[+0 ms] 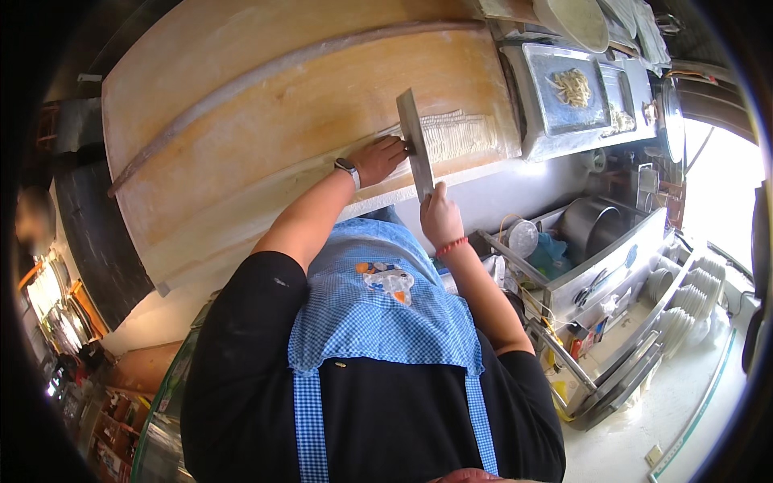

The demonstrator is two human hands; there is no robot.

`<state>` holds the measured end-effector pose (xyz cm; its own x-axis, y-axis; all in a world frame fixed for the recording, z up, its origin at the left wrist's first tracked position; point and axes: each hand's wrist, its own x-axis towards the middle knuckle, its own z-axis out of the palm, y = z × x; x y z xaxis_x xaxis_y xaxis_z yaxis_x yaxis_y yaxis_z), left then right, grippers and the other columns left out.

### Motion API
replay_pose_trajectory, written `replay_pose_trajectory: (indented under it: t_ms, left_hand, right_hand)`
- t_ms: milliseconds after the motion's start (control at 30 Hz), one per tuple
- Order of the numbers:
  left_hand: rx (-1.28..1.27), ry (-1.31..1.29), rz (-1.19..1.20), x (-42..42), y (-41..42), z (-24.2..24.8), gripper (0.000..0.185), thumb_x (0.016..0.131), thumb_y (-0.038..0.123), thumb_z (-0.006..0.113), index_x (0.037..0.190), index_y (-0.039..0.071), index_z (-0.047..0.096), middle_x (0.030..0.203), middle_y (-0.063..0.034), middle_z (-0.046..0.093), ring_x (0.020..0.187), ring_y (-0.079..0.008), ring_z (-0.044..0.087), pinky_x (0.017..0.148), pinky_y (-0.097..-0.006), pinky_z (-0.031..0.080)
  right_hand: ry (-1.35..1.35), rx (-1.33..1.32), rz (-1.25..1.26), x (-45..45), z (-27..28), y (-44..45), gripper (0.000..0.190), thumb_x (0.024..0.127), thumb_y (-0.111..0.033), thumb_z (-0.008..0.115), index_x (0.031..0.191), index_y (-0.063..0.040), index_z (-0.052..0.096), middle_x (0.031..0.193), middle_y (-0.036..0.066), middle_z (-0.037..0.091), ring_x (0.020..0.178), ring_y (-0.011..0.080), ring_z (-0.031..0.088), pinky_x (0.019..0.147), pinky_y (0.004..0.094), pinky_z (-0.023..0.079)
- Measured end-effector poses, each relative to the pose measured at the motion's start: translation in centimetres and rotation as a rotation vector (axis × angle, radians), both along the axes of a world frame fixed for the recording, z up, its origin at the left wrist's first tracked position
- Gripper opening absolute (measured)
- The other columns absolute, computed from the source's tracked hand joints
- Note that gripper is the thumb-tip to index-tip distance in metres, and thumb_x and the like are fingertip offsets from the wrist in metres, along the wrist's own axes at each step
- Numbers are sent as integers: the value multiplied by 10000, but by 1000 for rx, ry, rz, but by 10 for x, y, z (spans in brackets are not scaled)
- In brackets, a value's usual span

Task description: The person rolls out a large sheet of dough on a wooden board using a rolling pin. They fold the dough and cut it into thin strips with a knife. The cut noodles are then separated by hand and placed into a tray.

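Observation:
My right hand point(441, 214) grips the handle end of a broad cleaver point(415, 142), its wide blade standing on edge over the floured wooden board. Just left of the blade, my left hand point(379, 160) presses down on a folded sheet of dough, its bent fingertips close to the steel. Most of the dough under that hand is hidden. To the right of the cleaver lie thin cut noodle strips point(462, 136) in a close row. A long wooden rolling pin point(272, 63) rests across the board point(253, 121) beyond both hands.
A clear tray point(537, 90) with a heap of noodles point(570, 87) stands right of the board, below a pale bucket point(574, 24). Nearer on the right are a large metal pot point(589, 226) and stacked white bowls point(694, 296). A black panel point(99, 241) stands at the left.

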<state>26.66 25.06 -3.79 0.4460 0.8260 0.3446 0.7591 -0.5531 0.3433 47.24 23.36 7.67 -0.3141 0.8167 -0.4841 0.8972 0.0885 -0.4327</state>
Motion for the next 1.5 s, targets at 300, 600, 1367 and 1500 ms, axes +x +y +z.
replay_pose_trajectory:
  t_ms: [300, 600, 1367, 1500]
  left_hand:
    - [-49, -31, -12, -1, 1, -1, 290, 857, 140, 581, 1136, 70, 618, 1156, -86, 594, 1094, -258, 558, 938, -364, 498]
    - [-67, -54, 18, -2, -4, 0, 247, 844, 125, 581, 1073, 47, 634, 1096, -96, 607, 1061, -265, 567, 922, -352, 498]
    - [-33, -19, 2, -12, -12, 3, 283, 817, 94, 608, 1094, 41, 626, 1108, -109, 582, 1067, -269, 543, 957, -359, 472]
    - [-16, -97, -1, -12, -11, 4, 276, 812, 89, 611, 1082, 37, 627, 1080, -106, 587, 1018, -273, 558, 937, -357, 483]
  right_hand:
    - [84, 154, -55, -39, -48, 34, 191, 933, -115, 439, 1042, 26, 371, 739, 341, 621, 717, 512, 629, 607, 583, 511]
    - [-18, 24, -41, -18, -42, 4, 234, 907, -107, 472, 1042, 56, 373, 753, 352, 623, 732, 512, 632, 653, 576, 520]
    - [20, 17, 22, -11, -11, -9, 243, 931, -142, 446, 1072, 41, 369, 754, 345, 626, 732, 513, 631, 647, 575, 517]
    - [-43, -30, -12, -20, -32, -15, 219, 923, -111, 418, 1071, 43, 373, 766, 346, 630, 744, 518, 631, 683, 583, 514]
